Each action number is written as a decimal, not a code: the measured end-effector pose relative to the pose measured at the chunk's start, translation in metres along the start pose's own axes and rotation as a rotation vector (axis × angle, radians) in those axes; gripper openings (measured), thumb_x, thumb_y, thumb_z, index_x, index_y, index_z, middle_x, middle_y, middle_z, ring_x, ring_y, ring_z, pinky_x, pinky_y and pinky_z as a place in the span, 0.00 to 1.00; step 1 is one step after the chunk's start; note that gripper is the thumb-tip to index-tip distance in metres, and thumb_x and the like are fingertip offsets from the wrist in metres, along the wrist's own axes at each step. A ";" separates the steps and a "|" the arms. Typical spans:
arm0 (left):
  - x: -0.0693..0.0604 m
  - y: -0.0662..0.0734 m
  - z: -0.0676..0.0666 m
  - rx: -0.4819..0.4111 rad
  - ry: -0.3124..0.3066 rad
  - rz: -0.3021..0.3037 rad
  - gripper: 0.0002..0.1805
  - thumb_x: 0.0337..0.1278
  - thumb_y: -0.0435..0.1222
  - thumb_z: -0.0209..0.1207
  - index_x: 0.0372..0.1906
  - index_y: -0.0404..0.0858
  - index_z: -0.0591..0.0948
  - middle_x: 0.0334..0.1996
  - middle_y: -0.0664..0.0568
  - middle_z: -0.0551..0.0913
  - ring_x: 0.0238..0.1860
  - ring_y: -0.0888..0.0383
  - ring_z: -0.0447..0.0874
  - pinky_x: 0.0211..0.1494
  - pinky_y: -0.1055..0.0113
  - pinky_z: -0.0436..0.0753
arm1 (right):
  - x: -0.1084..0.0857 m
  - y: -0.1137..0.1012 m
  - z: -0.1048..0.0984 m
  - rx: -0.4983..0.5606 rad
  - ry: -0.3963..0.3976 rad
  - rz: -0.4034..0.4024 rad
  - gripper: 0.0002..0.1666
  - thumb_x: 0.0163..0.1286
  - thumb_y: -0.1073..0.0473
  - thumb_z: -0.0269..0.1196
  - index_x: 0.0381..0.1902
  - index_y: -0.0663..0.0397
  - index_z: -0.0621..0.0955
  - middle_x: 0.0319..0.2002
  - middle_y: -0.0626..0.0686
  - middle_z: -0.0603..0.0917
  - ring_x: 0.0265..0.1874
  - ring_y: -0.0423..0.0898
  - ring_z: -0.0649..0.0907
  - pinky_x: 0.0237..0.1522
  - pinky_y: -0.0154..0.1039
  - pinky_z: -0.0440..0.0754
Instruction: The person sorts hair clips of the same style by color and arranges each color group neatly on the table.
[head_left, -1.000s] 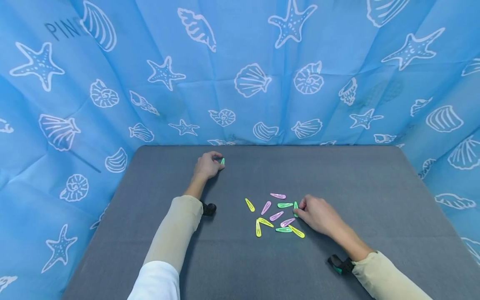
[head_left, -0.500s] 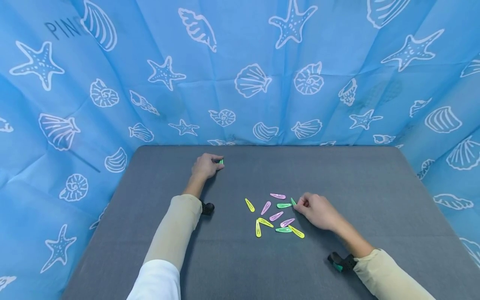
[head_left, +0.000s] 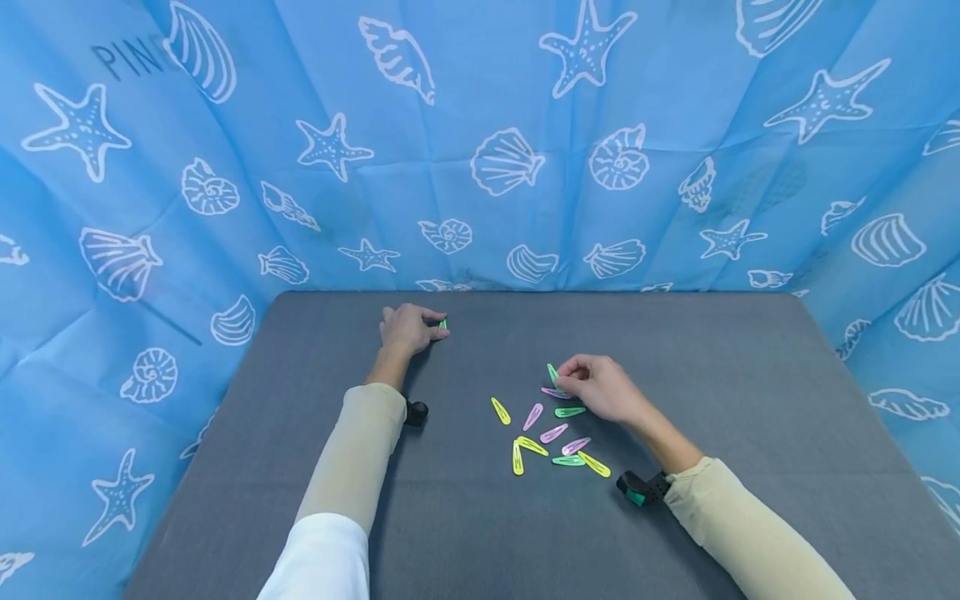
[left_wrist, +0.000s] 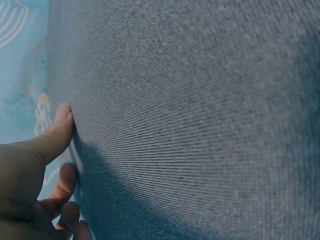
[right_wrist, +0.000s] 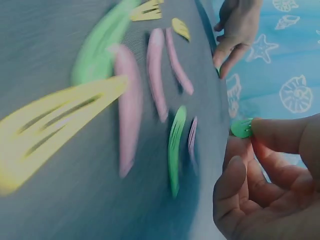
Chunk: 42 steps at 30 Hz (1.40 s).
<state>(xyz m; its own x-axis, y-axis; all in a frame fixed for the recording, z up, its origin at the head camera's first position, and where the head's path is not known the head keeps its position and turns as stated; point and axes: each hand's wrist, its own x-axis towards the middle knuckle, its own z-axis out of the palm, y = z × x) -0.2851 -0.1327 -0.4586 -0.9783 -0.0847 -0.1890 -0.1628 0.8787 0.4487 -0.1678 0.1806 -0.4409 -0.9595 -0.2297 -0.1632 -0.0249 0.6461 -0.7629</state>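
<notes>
Between thumb and fingers the right hand [head_left: 606, 388] pinches a green hair clip [head_left: 553, 375], held above the far end of the scattered clips; the right wrist view shows this green clip [right_wrist: 242, 128] at the fingertips. Farther back on the left, the left hand [head_left: 407, 330] has thumb and index finger around a small green clip [head_left: 443, 325], mostly hidden by the fingers. In the left wrist view the left hand [left_wrist: 35, 175] touches the grey cloth, its clip out of sight. Below the right hand lie a pink clip [head_left: 553, 392] and a green clip [head_left: 570, 412].
More clips lie loosely grouped mid-table: a yellow clip [head_left: 500, 411] at the left, pink clips around a pink clip [head_left: 553, 432], and a yellow clip [head_left: 594, 464] touching others at the near right. The grey table [head_left: 675, 350] meets a blue patterned curtain [head_left: 450, 167] behind.
The right hand has lifted its green clip from the right side of the group and carried it left and farther back. The left hand has stayed nearly in place.
</notes>
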 end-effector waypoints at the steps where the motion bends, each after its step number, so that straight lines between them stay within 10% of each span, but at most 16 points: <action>1: 0.000 -0.001 0.000 -0.001 -0.002 -0.007 0.21 0.58 0.53 0.70 0.58 0.62 0.86 0.65 0.50 0.79 0.54 0.46 0.63 0.61 0.50 0.66 | 0.007 -0.003 0.003 0.012 0.004 0.006 0.10 0.75 0.57 0.63 0.45 0.58 0.85 0.35 0.54 0.84 0.31 0.44 0.78 0.34 0.38 0.74; 15: 0.002 -0.004 -0.003 -0.063 -0.040 -0.035 0.21 0.57 0.53 0.70 0.57 0.63 0.86 0.70 0.49 0.74 0.67 0.39 0.61 0.72 0.41 0.60 | 0.102 -0.040 0.041 0.008 0.045 0.038 0.09 0.72 0.56 0.65 0.39 0.56 0.87 0.35 0.52 0.86 0.32 0.44 0.80 0.34 0.34 0.74; 23: 0.006 -0.008 -0.003 -0.068 -0.073 -0.061 0.21 0.58 0.55 0.69 0.58 0.66 0.85 0.72 0.50 0.73 0.71 0.37 0.59 0.74 0.40 0.58 | 0.140 -0.064 0.060 -0.027 0.037 0.082 0.14 0.71 0.56 0.66 0.50 0.57 0.86 0.52 0.58 0.87 0.47 0.53 0.85 0.48 0.45 0.81; 33: 0.007 -0.008 0.000 -0.085 -0.065 -0.038 0.21 0.59 0.54 0.69 0.58 0.66 0.85 0.70 0.50 0.75 0.68 0.39 0.61 0.72 0.41 0.59 | 0.159 -0.072 0.078 -0.160 0.037 0.031 0.18 0.73 0.59 0.63 0.59 0.54 0.84 0.55 0.56 0.88 0.57 0.55 0.84 0.59 0.50 0.80; 42: 0.007 -0.011 0.001 -0.091 -0.047 -0.041 0.20 0.58 0.54 0.69 0.57 0.67 0.85 0.70 0.48 0.74 0.68 0.38 0.61 0.72 0.40 0.59 | 0.160 -0.068 0.078 -0.190 -0.014 -0.001 0.29 0.68 0.55 0.70 0.66 0.54 0.80 0.39 0.55 0.85 0.34 0.47 0.81 0.40 0.41 0.77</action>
<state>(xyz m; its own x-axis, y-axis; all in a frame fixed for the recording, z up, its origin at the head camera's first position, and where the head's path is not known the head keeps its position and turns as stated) -0.2901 -0.1425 -0.4654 -0.9640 -0.0955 -0.2482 -0.2152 0.8287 0.5167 -0.2973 0.0430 -0.4635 -0.9556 -0.2394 -0.1717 -0.0799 0.7715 -0.6312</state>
